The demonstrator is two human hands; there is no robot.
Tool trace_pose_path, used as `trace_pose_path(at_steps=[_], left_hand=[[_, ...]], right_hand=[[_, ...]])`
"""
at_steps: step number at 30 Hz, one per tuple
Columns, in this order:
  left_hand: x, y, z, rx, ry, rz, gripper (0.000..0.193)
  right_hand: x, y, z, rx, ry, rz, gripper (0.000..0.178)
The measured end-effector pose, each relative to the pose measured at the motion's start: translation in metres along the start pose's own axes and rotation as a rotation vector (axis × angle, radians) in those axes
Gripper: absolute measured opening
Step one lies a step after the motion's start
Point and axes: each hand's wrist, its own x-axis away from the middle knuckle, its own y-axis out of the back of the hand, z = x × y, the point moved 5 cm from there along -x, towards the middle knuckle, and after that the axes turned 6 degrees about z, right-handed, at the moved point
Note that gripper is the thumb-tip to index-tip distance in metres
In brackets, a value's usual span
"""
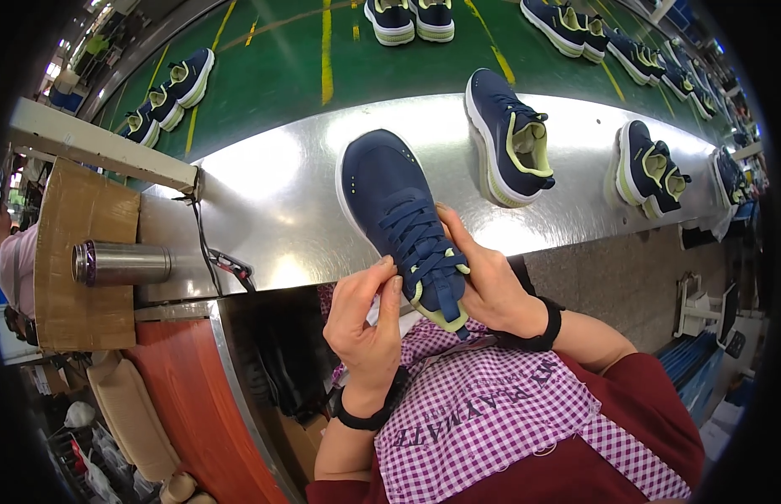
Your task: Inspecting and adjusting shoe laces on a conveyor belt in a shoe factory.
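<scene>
A navy sneaker [390, 181] with a white sole, pale green lining and crossed navy laces [420, 235] is held in front of me, toe pointing away, its front part over the metal bench. My right hand [491, 281] wraps round its right side near the heel, and the fingers under it are hidden. With thumb and forefinger pinched, my left hand [361, 315] grips the left edge beside the lower laces; whether a lace end is between them is unclear. A matching sneaker [512, 143] lies on the bench to the right.
Along the metal bench [298, 202] runs a green conveyor belt [281, 59] carrying several sneaker pairs. Another pair [649, 172] sits at the bench's right. At left are a steel flask [126, 263], a cardboard sheet [84, 294] and small dark-handled snips [232, 267] near a cable.
</scene>
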Motion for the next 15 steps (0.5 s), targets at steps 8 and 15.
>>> trace_pose_path(at_steps=[8, 15], left_hand=[[-0.016, 0.003, -0.006, -0.122, 0.044, 0.080, 0.020], [-0.041, 0.006, -0.023, -0.319, -0.078, 0.133, 0.018]], right_hand=[[-0.002, 0.005, -0.001, 0.193, 0.048, -0.038, 0.073], [-0.005, 0.005, 0.012, 0.346, 0.064, 0.003, 0.078]])
